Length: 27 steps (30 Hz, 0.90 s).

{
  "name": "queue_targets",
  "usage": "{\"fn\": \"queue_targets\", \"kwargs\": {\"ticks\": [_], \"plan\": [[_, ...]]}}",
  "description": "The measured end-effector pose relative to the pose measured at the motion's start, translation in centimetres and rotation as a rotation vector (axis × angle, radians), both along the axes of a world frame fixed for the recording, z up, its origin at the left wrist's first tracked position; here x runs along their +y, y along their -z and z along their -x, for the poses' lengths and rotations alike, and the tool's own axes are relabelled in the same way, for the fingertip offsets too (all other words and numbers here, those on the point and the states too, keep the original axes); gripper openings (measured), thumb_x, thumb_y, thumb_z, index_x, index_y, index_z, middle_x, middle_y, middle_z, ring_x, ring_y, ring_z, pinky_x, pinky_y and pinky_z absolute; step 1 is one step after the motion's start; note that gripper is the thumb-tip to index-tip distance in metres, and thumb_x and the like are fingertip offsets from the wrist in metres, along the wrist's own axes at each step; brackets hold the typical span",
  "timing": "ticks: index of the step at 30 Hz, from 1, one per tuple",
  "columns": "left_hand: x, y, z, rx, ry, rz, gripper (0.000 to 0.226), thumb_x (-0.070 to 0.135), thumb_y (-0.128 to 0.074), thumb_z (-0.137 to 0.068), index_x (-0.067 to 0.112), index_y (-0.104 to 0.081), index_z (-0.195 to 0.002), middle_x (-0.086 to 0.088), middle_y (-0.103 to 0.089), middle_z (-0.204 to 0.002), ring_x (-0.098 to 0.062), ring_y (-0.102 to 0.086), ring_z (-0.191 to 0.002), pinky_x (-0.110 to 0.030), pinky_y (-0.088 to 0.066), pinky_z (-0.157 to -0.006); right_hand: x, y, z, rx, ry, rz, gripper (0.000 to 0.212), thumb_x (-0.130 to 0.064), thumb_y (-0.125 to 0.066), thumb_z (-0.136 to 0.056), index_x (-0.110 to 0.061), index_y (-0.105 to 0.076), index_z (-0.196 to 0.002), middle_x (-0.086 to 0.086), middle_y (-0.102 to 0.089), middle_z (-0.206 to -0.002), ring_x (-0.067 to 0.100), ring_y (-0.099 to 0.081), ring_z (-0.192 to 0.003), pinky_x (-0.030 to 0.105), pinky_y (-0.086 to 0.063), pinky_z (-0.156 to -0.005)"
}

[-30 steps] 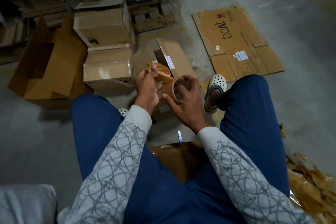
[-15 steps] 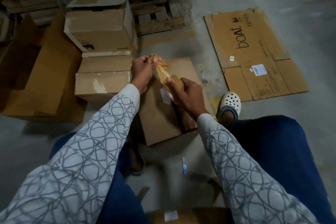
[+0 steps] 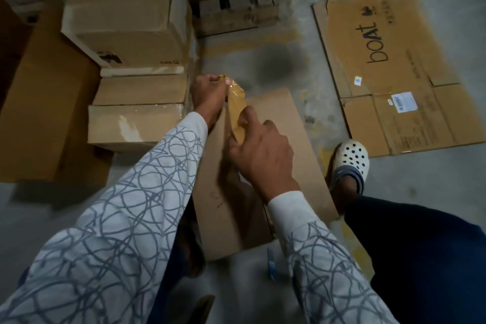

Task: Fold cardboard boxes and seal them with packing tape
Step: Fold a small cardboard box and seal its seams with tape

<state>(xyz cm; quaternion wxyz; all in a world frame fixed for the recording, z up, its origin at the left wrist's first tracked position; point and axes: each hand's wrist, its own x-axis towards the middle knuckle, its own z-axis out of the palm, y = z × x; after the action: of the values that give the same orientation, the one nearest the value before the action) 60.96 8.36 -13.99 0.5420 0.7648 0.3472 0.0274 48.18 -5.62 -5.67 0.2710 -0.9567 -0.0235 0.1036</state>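
**Grey concrete floor, boxes all round, tape ready to go on**

Grey concrete floor (image 3: 420,179) spreads under a person who is bent over a plain brown cardboard box (image 3: 278,123). It lies between the person's legs, next to a white clog with holes (image 3: 351,156).

Some of the job looks done. To the left sits a low brown cardboard box with clear shiny tape on its top (image 3: 136,123). A bigger brown cardboard box (image 3: 126,16) rests on the pile above it, and its top flap looks a bit loose.

The box in front is folded shut, but no tape shows on it yet, so sealing it is likely the step now. Off to the right, a flat brown cardboard sheet with the word boAt on it (image 3: 394,73) lies unfolded. That one is probably still to do.

The left hand (image 3: 207,95) pinches the crumpled far end of a shiny brown strip of packing tape (image 3: 236,105). The right hand (image 3: 260,155) has its fingers curled tight round the near end. The roll may be inside that hand, but it is too hidden to tell.

The tape is stretched between the two hands, over the far left part of the box top. It is hard to tell whether it touches the cardboard yet.
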Motion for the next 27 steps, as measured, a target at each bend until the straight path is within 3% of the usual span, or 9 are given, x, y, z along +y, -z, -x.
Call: {"fn": "queue_targets", "kwargs": {"ticks": [3,6,8,10,14,17,19,22,27], "plan": [[0.8,-0.5,0.7,0.143,0.121,-0.17,0.035,0.026,-0.076,-0.072,0.025,-0.064,-0.104,-0.001,-0.07,-0.108,-0.023,-0.066,-0.097,-0.035,-0.056,-0.089,0.5,-0.1,-0.1,-0.013,0.007,0.034,0.046,-0.044,-0.054,-0.094,-0.031,-0.044,-0.137,0.003,-0.042,-0.094,0.039,-0.061,-0.088,0.036,-0.035,-0.07],[1.7,-0.8,1.0,0.303,0.382,-0.322,0.015,0.026,-0.075,-0.081,0.019,-0.077,-0.094,0.0,-0.069,-0.093,-0.021,-0.065,-0.089,-0.026,-0.051,-0.078,0.8,-0.1,-0.2,-0.01,-0.008,0.077,0.049,-0.04,-0.055,-0.093,-0.03,-0.045,-0.14,0.006,-0.046,-0.097,0.04,-0.062,-0.09,0.036,-0.034,-0.07],[2.0,-1.0,0.7,0.337,0.444,-0.369,0.019,0.026,-0.074,-0.081,0.011,-0.077,-0.092,-0.003,-0.069,-0.092,-0.024,-0.068,-0.091,-0.028,-0.052,-0.076,0.8,-0.2,-0.1,-0.004,-0.011,0.076,0.051,-0.036,-0.056,-0.091,-0.03,-0.045,-0.141,0.009,-0.053,-0.104,0.041,-0.062,-0.092,0.036,-0.034,-0.071],[2.0,-1.5,0.5,0.386,0.513,-0.457,0.024,0.026,-0.068,-0.085,0.006,-0.07,-0.098,-0.013,-0.069,-0.108,-0.03,-0.066,-0.097,-0.032,-0.051,-0.076,0.8,-0.2,0.0,0.003,-0.014,0.066,0.054,-0.034,-0.057,-0.089,-0.03,-0.046,-0.142,0.011,-0.056,-0.107,0.041,-0.062,-0.092,0.037,-0.037,-0.071],[2.1,-1.0,1.0,0.457,0.624,-0.48,0.053,0.042,-0.055,-0.101,0.003,-0.056,-0.137,-0.022,-0.053,-0.144,-0.039,-0.054,-0.127,-0.037,-0.044,-0.095,0.2,0.0,-0.7,0.036,-0.009,0.042,0.053,-0.037,-0.06,-0.084,-0.028,-0.05,-0.136,0.009,-0.056,-0.102,0.039,-0.062,-0.09,0.041,-0.049,-0.077],[2.1,-0.3,1.5,0.209,0.485,-0.6,0.042,0.043,-0.073,-0.089,0.012,-0.073,-0.116,-0.014,-0.07,-0.121,-0.032,-0.065,-0.112,-0.031,-0.048,-0.088,0.2,0.0,-1.2,0.067,0.013,0.021,0.049,-0.036,-0.061,-0.082,-0.029,-0.056,-0.131,0.008,-0.057,-0.101,0.039,-0.062,-0.091,0.039,-0.049,-0.079],[1.5,0.2,1.9,0.057,0.512,-0.491,0.03,0.039,-0.068,-0.092,0.012,-0.078,-0.1,-0.012,-0.076,-0.102,-0.028,-0.07,-0.098,-0.026,-0.05,-0.082,0.4,0.1,-1.3,0.07,0.006,0.019,0.047,-0.034,-0.061,-0.081,-0.027,-0.058,-0.128,0.008,-0.059,-0.101,0.037,-0.062,-0.091,0.037,-0.047,-0.078],[0.7,-0.5,2.9,0.108,0.651,-0.305,0.058,0.06,-0.045,-0.1,0.014,-0.075,-0.082,-0.008,-0.072,-0.086,-0.026,-0.066,-0.083,-0.034,-0.048,-0.075,0.6,0.0,-1.9,0.096,0.003,-0.011,0.047,-0.035,-0.06,-0.081,-0.025,-0.06,-0.127,0.009,-0.066,-0.105,0.035,-0.064,-0.094,0.035,-0.048,-0.079],[0.9,-0.9,3.3,0.179,0.877,-0.591,0.073,0.065,-0.029,-0.103,0.01,-0.075,-0.092,-0.016,-0.07,-0.098,-0.033,-0.063,-0.094,-0.036,-0.042,-0.078,0.7,-0.1,-1.7,0.096,-0.024,0.023,0.069,-0.04,-0.062,-0.08,-0.025,-0.048,-0.146,0.012,-0.07,-0.111,0.037,-0.066,-0.101,0.038,-0.052,-0.087]]}}
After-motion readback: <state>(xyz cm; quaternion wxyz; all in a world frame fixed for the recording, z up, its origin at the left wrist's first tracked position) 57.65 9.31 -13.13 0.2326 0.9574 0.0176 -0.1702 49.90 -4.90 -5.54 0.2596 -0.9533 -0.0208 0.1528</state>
